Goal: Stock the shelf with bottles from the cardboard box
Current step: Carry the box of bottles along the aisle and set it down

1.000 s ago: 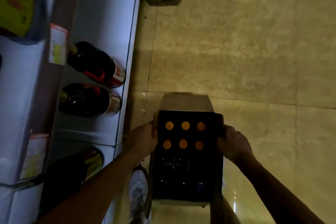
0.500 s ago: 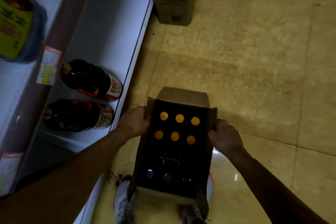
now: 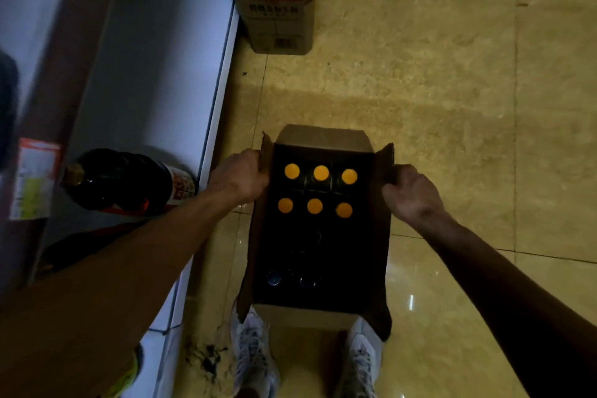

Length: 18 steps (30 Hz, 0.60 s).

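Box gripped at both sides, most bottles not yet shelved.

From the head view, the cardboard box [image 3: 318,226] sits on the floor [image 3: 452,107] between the person's shoes [image 3: 255,352], just beside the shelf [image 3: 168,74]. Six orange-capped bottles [image 3: 315,205] stand in its far half; the near half is dark, with what may be a few darker caps. One dark bottle [image 3: 122,181] lies on the shelf, so I judge the stocking barely begun. The left hand [image 3: 240,176] has its fingers curled over the left flap, and the right hand [image 3: 408,194] is clamped on the right flap; neither holds a bottle.
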{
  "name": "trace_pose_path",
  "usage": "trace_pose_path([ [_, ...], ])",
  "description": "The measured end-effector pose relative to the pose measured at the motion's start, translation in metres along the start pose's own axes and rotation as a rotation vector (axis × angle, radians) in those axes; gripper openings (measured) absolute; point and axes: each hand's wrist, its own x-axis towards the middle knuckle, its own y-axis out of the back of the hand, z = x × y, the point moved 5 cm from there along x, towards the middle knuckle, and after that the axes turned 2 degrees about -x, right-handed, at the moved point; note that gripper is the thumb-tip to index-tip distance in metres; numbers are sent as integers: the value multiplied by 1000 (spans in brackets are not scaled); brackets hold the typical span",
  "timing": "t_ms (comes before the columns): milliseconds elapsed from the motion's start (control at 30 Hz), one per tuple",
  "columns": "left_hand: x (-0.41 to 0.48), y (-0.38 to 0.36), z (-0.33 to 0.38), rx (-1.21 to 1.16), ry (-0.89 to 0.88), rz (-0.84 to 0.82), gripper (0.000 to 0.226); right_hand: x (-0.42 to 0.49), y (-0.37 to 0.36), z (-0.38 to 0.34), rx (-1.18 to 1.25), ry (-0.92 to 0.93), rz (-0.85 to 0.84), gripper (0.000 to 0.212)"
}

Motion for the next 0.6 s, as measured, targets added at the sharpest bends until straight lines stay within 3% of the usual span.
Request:
trace_pose_path([
  [267, 4, -3, -9, 29, 8, 34, 32, -1, -2, 5, -32, 33, 9, 24],
  [600, -1, -7, -2, -51, 0, 67, 28, -3, -11, -5, -69, 39, -3, 33],
])
